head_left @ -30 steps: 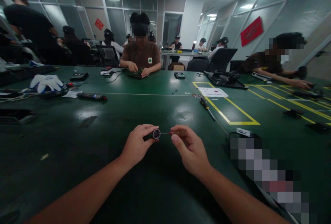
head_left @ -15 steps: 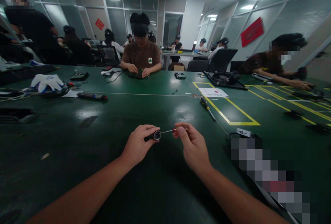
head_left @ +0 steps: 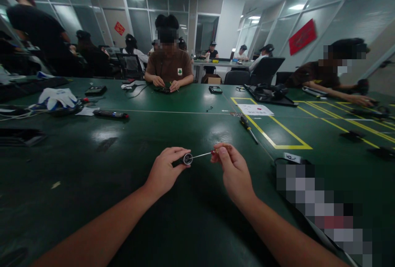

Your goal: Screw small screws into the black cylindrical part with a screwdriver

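Note:
My left hand (head_left: 168, 168) is closed around a small dark round part (head_left: 187, 159) with a silvery rim, its open end turned towards my right. Between the fingers and thumb of my right hand (head_left: 233, 166) sits a thin screwdriver (head_left: 202, 155) with a reddish, see-through handle. Its shaft points left, and the tip reaches the mouth of the round part. Whether the tip touches anything inside is too small to tell. Both hands are above the green table (head_left: 138, 221). My left palm hides the rear of the round part.
Ahead on the right lie a black-and-yellow screwdriver (head_left: 248, 129) and a printed paper (head_left: 255, 110) by yellow tape. A dark bag-like object (head_left: 298, 201), partly blurred out, is right of my arm. White gloves (head_left: 58, 98) and a pen-like tool (head_left: 110, 114) are at left. A co-worker (head_left: 169, 65) sits opposite.
My right hand has moved slightly right and drawn the screwdriver back, so more shaft shows. The round part stays in my left hand, nearly still.

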{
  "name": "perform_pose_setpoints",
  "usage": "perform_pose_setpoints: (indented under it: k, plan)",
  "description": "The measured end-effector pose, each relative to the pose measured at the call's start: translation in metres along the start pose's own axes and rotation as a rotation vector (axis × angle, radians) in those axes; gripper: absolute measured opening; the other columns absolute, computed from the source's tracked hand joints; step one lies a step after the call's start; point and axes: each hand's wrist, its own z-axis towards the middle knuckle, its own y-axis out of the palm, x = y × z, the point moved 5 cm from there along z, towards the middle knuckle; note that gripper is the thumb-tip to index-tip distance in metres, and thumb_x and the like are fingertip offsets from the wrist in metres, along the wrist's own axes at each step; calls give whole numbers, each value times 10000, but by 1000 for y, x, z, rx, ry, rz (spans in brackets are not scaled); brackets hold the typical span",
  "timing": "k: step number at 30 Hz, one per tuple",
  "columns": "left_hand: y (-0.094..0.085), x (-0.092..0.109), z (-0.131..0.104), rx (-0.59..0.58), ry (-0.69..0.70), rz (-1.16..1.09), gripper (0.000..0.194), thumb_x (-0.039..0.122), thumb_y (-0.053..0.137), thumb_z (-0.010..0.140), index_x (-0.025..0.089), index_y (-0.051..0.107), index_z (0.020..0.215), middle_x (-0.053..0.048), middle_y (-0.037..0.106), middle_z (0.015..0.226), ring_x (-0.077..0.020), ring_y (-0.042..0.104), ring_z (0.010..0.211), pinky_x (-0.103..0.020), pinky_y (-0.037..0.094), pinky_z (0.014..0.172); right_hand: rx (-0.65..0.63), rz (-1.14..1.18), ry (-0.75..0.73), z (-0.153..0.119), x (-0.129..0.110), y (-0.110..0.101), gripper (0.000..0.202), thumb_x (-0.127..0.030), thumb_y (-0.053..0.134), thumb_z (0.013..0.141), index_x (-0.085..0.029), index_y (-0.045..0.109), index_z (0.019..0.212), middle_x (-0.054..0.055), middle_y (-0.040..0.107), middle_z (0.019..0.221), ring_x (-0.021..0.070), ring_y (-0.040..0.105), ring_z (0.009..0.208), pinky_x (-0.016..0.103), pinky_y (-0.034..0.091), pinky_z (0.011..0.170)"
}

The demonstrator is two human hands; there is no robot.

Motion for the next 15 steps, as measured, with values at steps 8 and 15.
perform_pose_setpoints:
  k: [8,15]
  plan:
    - [1,1,0,1,-3,1,398,153,802,817,287,759,1189,-32,749,1195,-245,664,1146,-444,516,1031,-71,-202,-120,-6,-11,4,220,-425,568,1010,-233,667,1052,27,698,868,193,665,794,337,529,758]
    - [0,0,1,9,-29,-11,401,126,809,803,275,764,1173,-29,751,1175,-236,669,1125,-429,515,1022,-244,-282,-164,-14,-9,7,203,-380,532,1045,-275,642,1178,-14,649,780,173,639,726,310,487,692]
